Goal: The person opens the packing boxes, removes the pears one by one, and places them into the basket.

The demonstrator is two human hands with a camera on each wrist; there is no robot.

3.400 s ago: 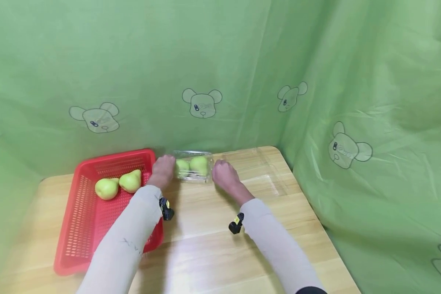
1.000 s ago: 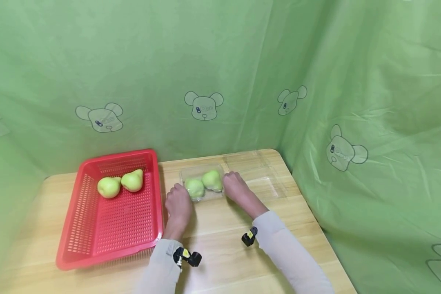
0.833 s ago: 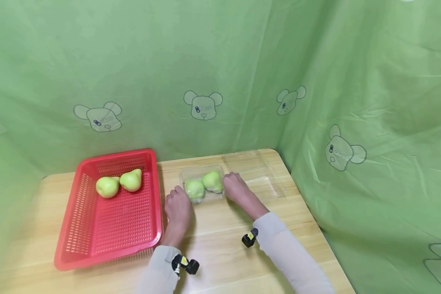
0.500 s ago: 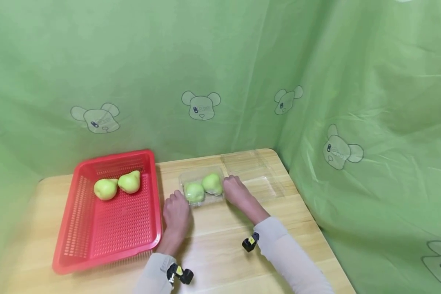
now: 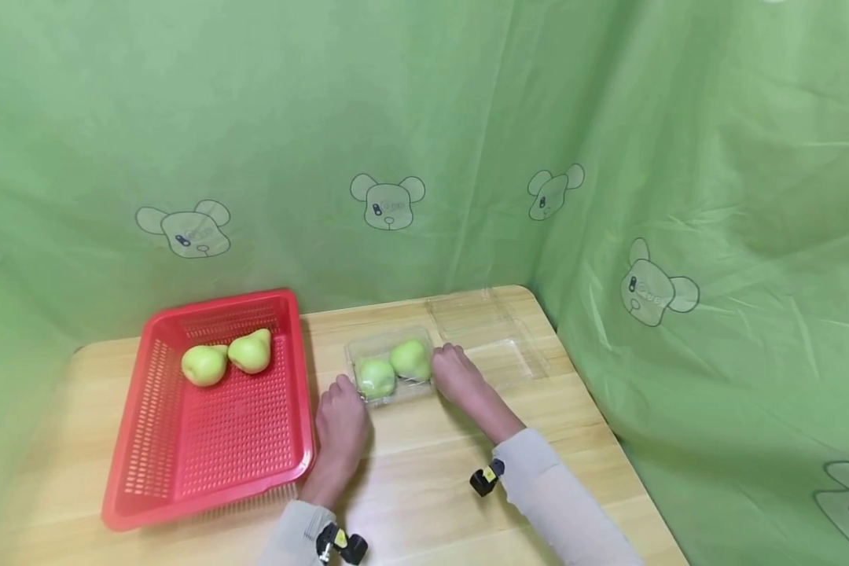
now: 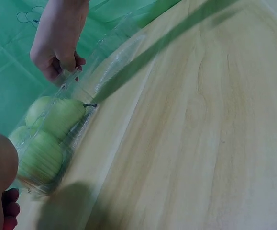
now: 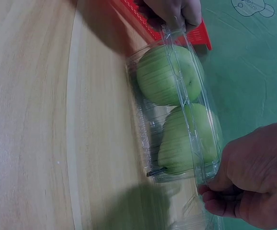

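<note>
A clear plastic clamshell box (image 5: 366, 346) with two green pears (image 7: 160, 74) inside lies between my hands, its top over the fruit. With curled fingers my left hand (image 5: 343, 424) pinches the rim at the box's left end, beside the red basket. At the opposite end my right hand (image 5: 460, 377) pinches the rim between thumb and fingers, as the right wrist view (image 7: 260, 175) shows up close. One pear's dark stem (image 7: 156, 171) points to the box's near right corner. The left hand's fingertips are partly hidden in the left wrist view.
A red perforated basket (image 5: 300, 424) with two more green pears (image 5: 250, 351) stands at the left. Another clear box (image 5: 523, 346), opened flat, lies behind my right hand near the table's back right corner. Green curtains (image 5: 424, 94) hang close behind and at the right.
Over these seconds both hands brought the box with its pears towards me and slightly right, away from the back edge. In the last half second it came a little nearer still.
</note>
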